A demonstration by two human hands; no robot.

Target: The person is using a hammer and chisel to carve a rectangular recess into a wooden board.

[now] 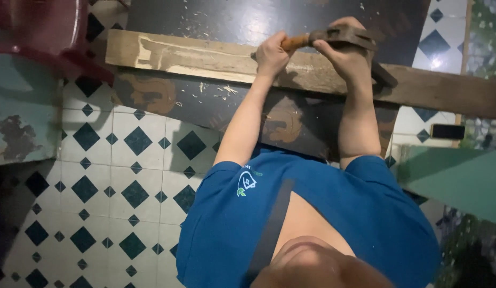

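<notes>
Gripping a tool (333, 37) at the far edge of a long wooden plank (205, 58), both hands are closed: the left hand (272, 53) wraps the orange-brown wooden handle, and the right hand (346, 56) clamps over the dark metal head. The tool rests on the plank's top face, just right of a pale, freshly scraped strip. Cutting of this kind probably goes best with the head held flat, both wrists in line with the grain, and short even strokes, so the edge does not dig in. The plank lies across a dark board (232, 21) littered with pale shavings (221, 90), which could let the wood slide if it is not pressed down firmly. Below spreads a white tiled floor (125, 160) with dark diamonds. A red plastic stool (40, 32) sits well off to the left, a green surface (456, 176) juts in on the right, and a small dark block (447, 132) lies near it, all apart from the hands.
</notes>
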